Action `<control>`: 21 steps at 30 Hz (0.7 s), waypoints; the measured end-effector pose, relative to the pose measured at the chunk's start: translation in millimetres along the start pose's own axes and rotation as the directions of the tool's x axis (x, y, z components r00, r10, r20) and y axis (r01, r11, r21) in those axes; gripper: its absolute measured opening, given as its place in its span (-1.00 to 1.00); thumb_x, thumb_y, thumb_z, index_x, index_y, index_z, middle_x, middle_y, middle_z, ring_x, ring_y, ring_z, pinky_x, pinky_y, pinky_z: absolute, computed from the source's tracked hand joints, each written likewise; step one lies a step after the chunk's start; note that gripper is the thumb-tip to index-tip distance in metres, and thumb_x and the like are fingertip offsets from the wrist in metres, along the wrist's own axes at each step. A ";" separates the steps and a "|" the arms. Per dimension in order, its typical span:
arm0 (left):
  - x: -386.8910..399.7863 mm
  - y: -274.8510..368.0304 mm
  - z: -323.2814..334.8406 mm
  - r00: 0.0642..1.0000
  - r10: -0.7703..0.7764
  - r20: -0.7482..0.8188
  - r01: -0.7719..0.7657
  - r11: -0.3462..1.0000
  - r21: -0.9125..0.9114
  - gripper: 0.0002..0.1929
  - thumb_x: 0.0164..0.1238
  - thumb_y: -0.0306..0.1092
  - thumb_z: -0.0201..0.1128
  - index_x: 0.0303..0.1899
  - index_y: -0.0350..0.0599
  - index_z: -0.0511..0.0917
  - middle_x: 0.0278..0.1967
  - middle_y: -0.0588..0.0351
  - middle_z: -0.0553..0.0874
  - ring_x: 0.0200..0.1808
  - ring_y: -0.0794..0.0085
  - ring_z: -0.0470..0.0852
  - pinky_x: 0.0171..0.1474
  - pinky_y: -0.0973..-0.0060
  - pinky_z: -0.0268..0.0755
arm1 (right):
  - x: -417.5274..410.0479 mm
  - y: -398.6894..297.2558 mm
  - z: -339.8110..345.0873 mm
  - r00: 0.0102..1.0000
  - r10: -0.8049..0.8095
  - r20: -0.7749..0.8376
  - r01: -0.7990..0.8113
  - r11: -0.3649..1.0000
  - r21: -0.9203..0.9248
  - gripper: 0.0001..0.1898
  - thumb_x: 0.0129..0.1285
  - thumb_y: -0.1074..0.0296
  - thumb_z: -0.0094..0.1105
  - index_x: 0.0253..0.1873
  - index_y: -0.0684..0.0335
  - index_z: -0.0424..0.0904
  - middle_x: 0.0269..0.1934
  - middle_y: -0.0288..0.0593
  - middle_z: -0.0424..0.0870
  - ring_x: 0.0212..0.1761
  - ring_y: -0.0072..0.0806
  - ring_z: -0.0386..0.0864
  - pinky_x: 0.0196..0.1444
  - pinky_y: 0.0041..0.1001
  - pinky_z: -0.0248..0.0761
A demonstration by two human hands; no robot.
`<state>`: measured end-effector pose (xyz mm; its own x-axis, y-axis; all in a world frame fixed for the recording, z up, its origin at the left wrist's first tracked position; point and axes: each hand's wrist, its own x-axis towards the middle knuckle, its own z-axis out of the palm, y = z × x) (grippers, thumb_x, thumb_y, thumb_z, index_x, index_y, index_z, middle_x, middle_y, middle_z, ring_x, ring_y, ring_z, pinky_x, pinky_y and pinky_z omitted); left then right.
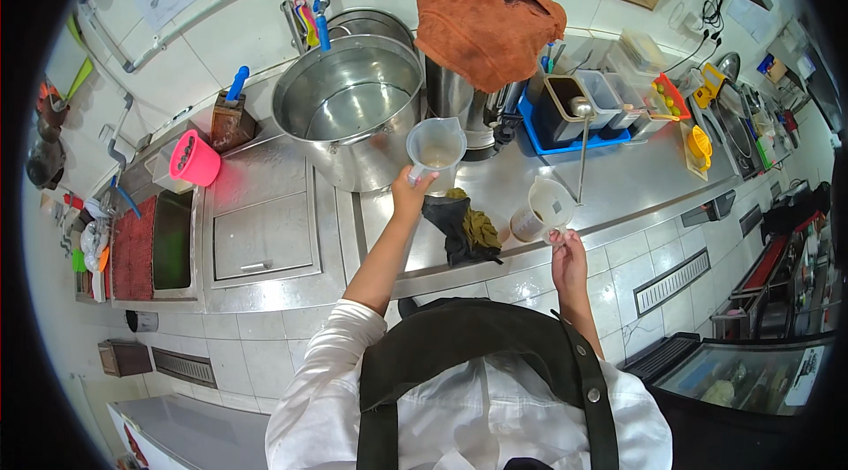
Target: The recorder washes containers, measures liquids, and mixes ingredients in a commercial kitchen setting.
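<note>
My left hand (412,190) grips the handle of a translucent plastic measuring jug (437,142), held beside a large stainless steel pot (371,158) with clear liquid in it. A second plastic measuring jug (540,208), with markings on its side, is near the counter's front edge; my right hand (568,256) has its handle between the fingers. Between the two jugs lie a black cloth (450,225) and an olive-green cloth (480,228), bunched together. Behind the left jug stands a steel urn (450,92) with a brown-orange cloth (487,26) over its top.
A long-handled ladle (583,152) leans from a dark-filled container in a blue tray (573,146), right of the urn. Further right is a yellow citrus squeezer (699,148). To the left stand a pink cup (195,160), a brown box (230,124) and a sink (173,241).
</note>
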<state>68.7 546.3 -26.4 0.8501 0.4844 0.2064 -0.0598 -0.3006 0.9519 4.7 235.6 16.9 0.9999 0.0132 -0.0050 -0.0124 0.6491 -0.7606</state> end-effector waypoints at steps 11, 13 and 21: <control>-104.8 24.5 38.7 0.892 -0.103 0.440 -0.220 0.751 0.622 -0.09 -0.25 0.19 0.29 0.17 -0.08 0.13 0.19 -0.17 0.08 0.24 0.01 0.00 0.18 0.02 -0.14 | 1.6 2.4 -3.3 1.000 -0.002 -0.003 0.002 1.000 -0.006 -0.88 0.16 0.40 -0.09 -0.37 0.33 0.34 -0.41 -0.15 0.43 -0.21 -0.41 0.37 0.04 -0.47 0.13; -99.9 11.1 50.3 0.863 -0.162 0.478 -0.244 0.695 0.676 -0.13 -0.20 0.18 0.26 0.18 -0.05 0.14 0.21 -0.17 0.05 0.26 0.00 -0.03 0.20 0.03 -0.15 | -0.7 -0.8 -2.4 1.000 0.001 0.001 -0.001 1.000 0.002 -0.87 0.16 0.38 -0.08 -0.37 0.33 0.34 -0.41 -0.14 0.43 -0.21 -0.41 0.37 0.03 -0.47 0.13; -72.3 -48.4 -23.2 0.835 0.100 0.541 -0.441 0.709 0.550 -0.43 -0.05 0.00 0.23 -0.01 -0.14 0.37 0.14 -0.21 0.22 0.20 -0.05 0.12 0.20 0.08 -0.02 | -21.9 -17.5 -20.1 0.995 -0.015 -0.101 0.014 1.000 -0.003 -0.88 0.16 0.39 -0.05 -0.32 0.32 0.36 -0.39 -0.13 0.46 -0.22 -0.42 0.40 0.03 -0.49 0.17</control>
<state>-2.1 544.8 -82.2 0.9869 -0.0697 0.1455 -0.1297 -0.8790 0.4589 -16.8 208.6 17.3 0.9956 -0.0728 -0.0593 0.0019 0.6470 -0.7625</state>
